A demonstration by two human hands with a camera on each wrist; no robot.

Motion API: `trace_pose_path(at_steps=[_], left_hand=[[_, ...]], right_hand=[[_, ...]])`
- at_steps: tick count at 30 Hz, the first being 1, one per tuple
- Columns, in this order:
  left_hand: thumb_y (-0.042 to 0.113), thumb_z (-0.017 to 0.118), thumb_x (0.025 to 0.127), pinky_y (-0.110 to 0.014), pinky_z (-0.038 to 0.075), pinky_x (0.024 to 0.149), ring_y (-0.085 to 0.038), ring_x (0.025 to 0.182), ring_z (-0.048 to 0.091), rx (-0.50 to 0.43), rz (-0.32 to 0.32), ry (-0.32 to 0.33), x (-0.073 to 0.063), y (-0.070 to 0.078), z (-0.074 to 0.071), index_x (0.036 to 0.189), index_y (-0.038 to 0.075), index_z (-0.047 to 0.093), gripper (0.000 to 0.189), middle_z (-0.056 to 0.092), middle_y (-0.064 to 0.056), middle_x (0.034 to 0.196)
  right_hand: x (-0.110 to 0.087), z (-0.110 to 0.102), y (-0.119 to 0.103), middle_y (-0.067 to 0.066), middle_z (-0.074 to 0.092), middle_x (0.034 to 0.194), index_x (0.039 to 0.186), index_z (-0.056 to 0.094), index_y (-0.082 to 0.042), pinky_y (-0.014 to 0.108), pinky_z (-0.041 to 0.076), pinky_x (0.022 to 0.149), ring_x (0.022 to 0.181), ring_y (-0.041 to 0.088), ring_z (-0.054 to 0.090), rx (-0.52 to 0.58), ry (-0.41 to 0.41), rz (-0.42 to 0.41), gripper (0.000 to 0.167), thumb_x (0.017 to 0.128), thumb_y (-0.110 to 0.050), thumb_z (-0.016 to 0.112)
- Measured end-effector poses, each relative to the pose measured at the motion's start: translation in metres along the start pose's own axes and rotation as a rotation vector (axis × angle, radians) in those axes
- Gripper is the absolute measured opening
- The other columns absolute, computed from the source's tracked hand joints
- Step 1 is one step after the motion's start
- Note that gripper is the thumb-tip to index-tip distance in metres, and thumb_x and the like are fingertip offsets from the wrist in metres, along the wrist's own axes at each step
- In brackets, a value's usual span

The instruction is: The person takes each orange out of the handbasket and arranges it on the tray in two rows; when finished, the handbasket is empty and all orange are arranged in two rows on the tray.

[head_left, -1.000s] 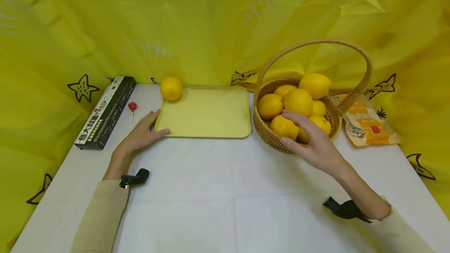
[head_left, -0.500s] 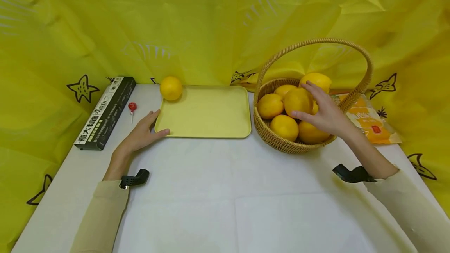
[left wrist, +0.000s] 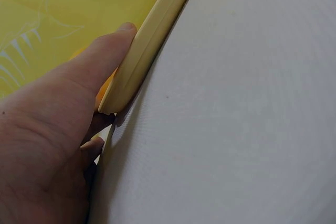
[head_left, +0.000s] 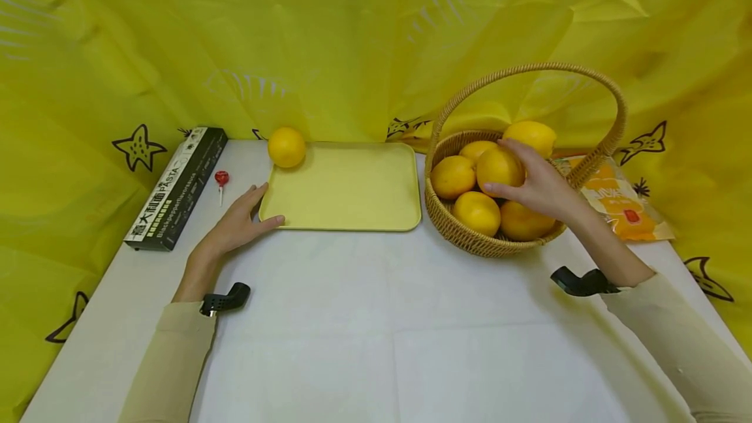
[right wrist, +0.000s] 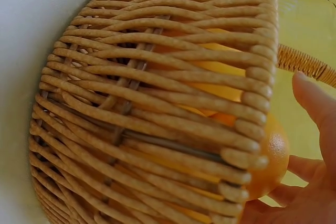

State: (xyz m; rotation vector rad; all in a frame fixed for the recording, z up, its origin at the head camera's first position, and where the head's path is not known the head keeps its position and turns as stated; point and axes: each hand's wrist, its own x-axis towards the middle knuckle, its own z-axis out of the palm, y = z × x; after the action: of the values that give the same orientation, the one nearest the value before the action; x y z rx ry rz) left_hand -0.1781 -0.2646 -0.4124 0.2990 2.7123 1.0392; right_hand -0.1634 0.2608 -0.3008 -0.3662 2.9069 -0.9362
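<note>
In the head view, my left hand [head_left: 237, 219] rests at the near-left corner of a yellow tray [head_left: 346, 188]. Its thumb lies on the tray's rim [left wrist: 149, 40] in the left wrist view, and the fingers touch the left edge. An orange [head_left: 286, 147] sits at the tray's far-left corner. My right hand [head_left: 543, 181] reaches over a wicker basket [head_left: 470, 240] of yellow fruit. Thumb and index finger hold an orange [head_left: 498, 172] on top of the pile from opposite sides. A lemon [head_left: 531, 136] lies just behind that hand. In the right wrist view the basket wall [right wrist: 157, 103] hides most fruit.
A black and white pasta box [head_left: 176, 188] and a red lollipop [head_left: 221, 179] lie left of the tray. An orange snack bag [head_left: 623, 207] lies behind and right of the basket. The basket's tall handle [head_left: 540, 68] arches over the fruit. A yellow curtain [head_left: 352, 38] hangs behind the table.
My right hand has moved from the basket's front up and back to the top orange, and its fingers have closed in around it. The left hand and tray have stayed in place.
</note>
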Motion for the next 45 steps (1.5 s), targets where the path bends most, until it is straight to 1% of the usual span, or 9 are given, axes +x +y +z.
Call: trace_pose_path(at_steps=[4, 10, 22, 27, 34, 39, 42, 43, 45], left_hand=[[0.050, 0.065, 0.088, -0.061, 0.007, 0.120, -0.040, 0.151, 0.003, 0.001, 0.001, -0.004, 0.000, 0.000, 0.000, 0.157, 0.008, 0.011, 0.097, 0.007, -0.018, 0.164], [0.050, 0.066, 0.088, -0.061, 0.007, 0.120, -0.040, 0.151, 0.002, -0.003, 0.002, -0.005, 0.000, -0.002, -0.001, 0.157, 0.008, 0.011, 0.098, 0.007, -0.019, 0.164], [0.051, 0.065, 0.088, -0.062, 0.007, 0.120, -0.040, 0.151, 0.003, 0.001, -0.004, -0.009, 0.000, -0.002, -0.001, 0.157, 0.010, 0.009, 0.098, 0.006, -0.018, 0.164], [0.049, 0.064, 0.088, -0.062, 0.007, 0.120, -0.040, 0.151, 0.002, 0.002, -0.004, -0.015, -0.001, -0.001, -0.002, 0.157, 0.010, 0.009, 0.097, 0.005, -0.018, 0.164], [0.048, 0.065, 0.089, -0.061, 0.006, 0.120, -0.040, 0.151, 0.002, 0.005, 0.005, -0.014, 0.002, 0.001, -0.003, 0.157, 0.008, 0.008, 0.097, 0.005, -0.020, 0.163], [0.048, 0.064, 0.089, -0.062, 0.006, 0.120, -0.041, 0.151, 0.001, 0.004, 0.003, -0.019, 0.002, 0.001, -0.004, 0.157, 0.008, 0.007, 0.097, 0.004, -0.020, 0.163], [0.049, 0.064, 0.089, -0.061, 0.006, 0.120, -0.040, 0.151, 0.001, 0.002, 0.000, -0.017, 0.001, 0.000, -0.004, 0.157, 0.008, 0.008, 0.098, 0.004, -0.020, 0.163], [0.049, 0.064, 0.089, -0.061, 0.006, 0.120, -0.040, 0.151, 0.001, 0.000, -0.001, -0.017, 0.001, 0.000, -0.003, 0.157, 0.008, 0.008, 0.098, 0.004, -0.020, 0.163], [0.049, 0.064, 0.089, -0.061, 0.006, 0.120, -0.040, 0.151, 0.001, -0.003, -0.003, -0.015, 0.000, -0.001, -0.002, 0.157, 0.009, 0.008, 0.097, 0.004, -0.018, 0.164]], right_hand=[[0.001, 0.003, 0.002, 0.029, 0.019, 0.157, 0.151, 0.029, -0.001, 0.067, 0.025, 0.111, 0.141, 0.051, 0.025, -0.025, 0.006, -0.032, 0.086, 0.084, -0.029, 0.076], [0.002, 0.008, 0.007, 0.032, 0.024, 0.154, 0.150, 0.030, 0.000, 0.068, 0.025, 0.111, 0.141, 0.050, 0.025, -0.079, 0.042, -0.089, 0.086, 0.082, -0.021, 0.078], [0.001, 0.012, 0.009, 0.031, 0.028, 0.152, 0.150, 0.029, -0.003, 0.067, 0.026, 0.109, 0.138, 0.049, 0.028, -0.131, 0.080, -0.103, 0.086, 0.082, -0.019, 0.078], [0.000, 0.015, 0.010, 0.028, 0.032, 0.150, 0.149, 0.032, -0.004, 0.065, 0.030, 0.108, 0.135, 0.048, 0.033, -0.149, 0.111, -0.101, 0.084, 0.081, -0.020, 0.079], [-0.004, 0.013, 0.008, 0.024, 0.037, 0.149, 0.148, 0.037, -0.009, 0.063, 0.037, 0.100, 0.130, 0.045, 0.040, -0.122, 0.163, -0.089, 0.081, 0.080, -0.021, 0.080], [-0.011, 0.006, -0.004, 0.022, 0.040, 0.147, 0.146, 0.039, -0.008, 0.063, 0.041, 0.095, 0.126, 0.043, 0.044, -0.074, 0.240, -0.104, 0.082, 0.077, -0.018, 0.082], [-0.015, 0.000, -0.010, 0.019, 0.040, 0.147, 0.148, 0.037, -0.011, 0.035, 0.051, 0.091, 0.121, 0.037, 0.046, 0.022, 0.272, -0.074, 0.083, 0.078, -0.017, 0.081], [-0.016, -0.002, -0.011, 0.018, 0.040, 0.147, 0.149, 0.037, -0.013, 0.026, 0.051, 0.087, 0.118, 0.034, 0.047, 0.070, 0.276, -0.059, 0.083, 0.079, -0.017, 0.081], [-0.020, -0.003, -0.013, 0.014, 0.038, 0.149, 0.151, 0.035, -0.020, 0.009, 0.046, 0.078, 0.114, 0.027, 0.047, 0.154, 0.276, -0.016, 0.082, 0.081, -0.019, 0.079]])
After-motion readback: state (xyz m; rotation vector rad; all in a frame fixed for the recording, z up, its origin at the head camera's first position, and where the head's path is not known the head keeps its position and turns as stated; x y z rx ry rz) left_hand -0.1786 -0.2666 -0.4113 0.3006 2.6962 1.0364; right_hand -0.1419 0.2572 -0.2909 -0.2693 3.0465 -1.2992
